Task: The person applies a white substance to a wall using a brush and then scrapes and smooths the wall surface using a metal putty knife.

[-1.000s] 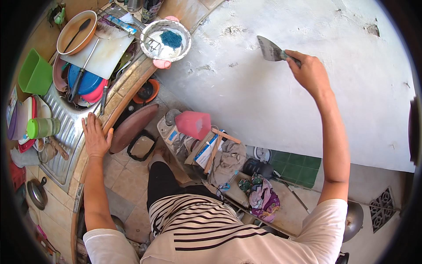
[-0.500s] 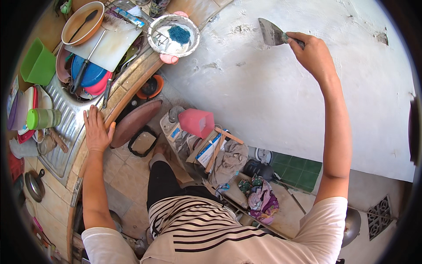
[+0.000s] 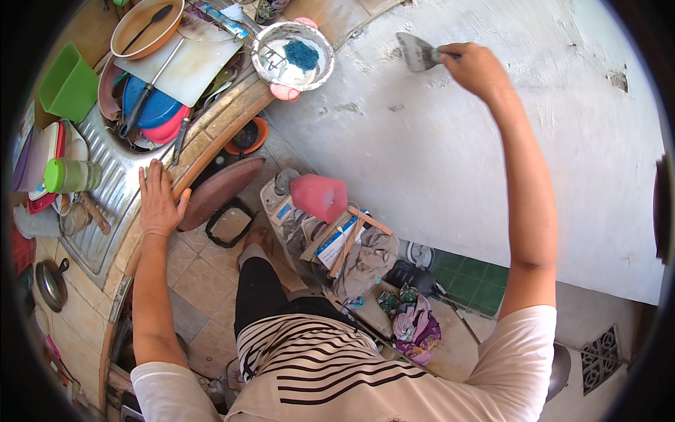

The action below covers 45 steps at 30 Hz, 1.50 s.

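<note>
My right hand [image 3: 472, 69] is closed round the handle of a putty knife [image 3: 418, 53], its wide grey blade against or very close to the white wall [image 3: 450, 162]. Rough patches mark the plaster around the blade. My left hand [image 3: 160, 200] lies flat with fingers stretched on the tiled counter edge [image 3: 204, 141], beside the steel sink drainboard [image 3: 116, 186]. On the counter between the sink and the wall stands a plaster-smeared pot [image 3: 281, 74] with pink handles, holding white stuff and a blue-green scouring pad [image 3: 301, 54].
A cutting board [image 3: 179, 74], an orange pan [image 3: 158, 24] and plates crowd the sink. A green container [image 3: 69, 84] stands behind it. Below the wall are a pink bucket [image 3: 320, 197], boxes, rags [image 3: 369, 260] and bundled cloth [image 3: 415, 323]. A round brownish lid [image 3: 221, 190] leans under the counter.
My right hand has moved the putty knife a little to the left along the wall. My left hand stays on the counter edge, and the view has shifted slightly.
</note>
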### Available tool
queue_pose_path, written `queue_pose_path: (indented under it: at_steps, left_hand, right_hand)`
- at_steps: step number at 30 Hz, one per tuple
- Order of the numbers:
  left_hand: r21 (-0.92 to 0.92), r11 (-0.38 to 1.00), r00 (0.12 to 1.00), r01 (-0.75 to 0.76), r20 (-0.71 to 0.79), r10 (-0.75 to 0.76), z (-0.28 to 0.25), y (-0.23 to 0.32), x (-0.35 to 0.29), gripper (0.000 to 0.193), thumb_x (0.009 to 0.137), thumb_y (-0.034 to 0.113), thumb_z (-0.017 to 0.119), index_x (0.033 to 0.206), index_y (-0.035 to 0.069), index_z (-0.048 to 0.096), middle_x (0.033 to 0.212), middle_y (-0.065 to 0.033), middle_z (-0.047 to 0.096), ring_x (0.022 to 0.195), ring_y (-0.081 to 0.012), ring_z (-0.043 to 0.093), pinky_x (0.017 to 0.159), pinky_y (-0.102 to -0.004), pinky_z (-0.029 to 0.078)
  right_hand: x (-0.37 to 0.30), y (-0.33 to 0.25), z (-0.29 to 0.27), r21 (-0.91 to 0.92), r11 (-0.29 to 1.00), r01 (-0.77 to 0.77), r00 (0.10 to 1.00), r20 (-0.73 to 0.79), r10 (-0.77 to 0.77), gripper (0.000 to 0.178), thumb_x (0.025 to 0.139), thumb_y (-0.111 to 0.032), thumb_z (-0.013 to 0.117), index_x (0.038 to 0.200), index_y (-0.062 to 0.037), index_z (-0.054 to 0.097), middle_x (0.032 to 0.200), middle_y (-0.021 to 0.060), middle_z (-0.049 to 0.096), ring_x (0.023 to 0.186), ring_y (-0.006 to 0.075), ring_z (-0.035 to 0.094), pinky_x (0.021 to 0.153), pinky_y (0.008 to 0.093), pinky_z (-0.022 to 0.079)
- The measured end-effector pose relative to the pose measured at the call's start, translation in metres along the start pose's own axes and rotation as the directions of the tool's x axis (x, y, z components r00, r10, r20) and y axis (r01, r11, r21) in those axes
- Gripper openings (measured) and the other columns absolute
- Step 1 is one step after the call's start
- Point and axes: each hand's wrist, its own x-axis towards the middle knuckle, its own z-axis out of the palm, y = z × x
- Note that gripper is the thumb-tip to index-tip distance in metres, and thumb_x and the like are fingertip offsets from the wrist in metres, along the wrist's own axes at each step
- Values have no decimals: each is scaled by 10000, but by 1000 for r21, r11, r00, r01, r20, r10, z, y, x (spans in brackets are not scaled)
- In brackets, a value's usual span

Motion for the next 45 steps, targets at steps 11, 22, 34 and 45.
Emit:
queue_pose_path:
  at_steps: [11,22,34,45]
  left_hand:
    - [40,999,1000,19,-3,-19,-1,-1,-2,702,913,474,594,1298,-105,496,1451,-242,438,1479,-355,293,1264,-541,112]
    - [38,999,1000,28,-1,-28,0,-1,0,670,920,482,585,1271,-85,518,1444,-243,450,1477,-350,304,1262,-538,116]
    - [17,1000,1000,8,-11,-8,2,-4,-2,659,886,395,658,1304,-78,470,1472,-247,414,1458,-382,328,1244,-580,144]
    - [48,999,1000,7,-20,-6,3,-2,0,675,891,431,653,1302,-76,482,1444,-231,437,1443,-370,345,1242,-569,163]
  right_hand:
    - [23,-54,62,-88,993,-77,989,121,87,318,906,-250,557,1135,-167,761,1099,148,739,1033,348,700,896,426,566]
    - [44,-73,75,-120,993,-2,984,176,23,280,869,-183,562,1042,-87,761,1089,191,734,1028,367,705,872,447,573]
    - [72,-129,159,-134,991,-16,961,271,52,321,836,-142,587,1106,-63,741,1120,203,727,1066,353,702,892,433,572]
    - [62,-99,174,-124,992,12,956,293,25,297,841,-130,576,1070,-49,747,1082,196,739,1010,358,718,859,447,579]
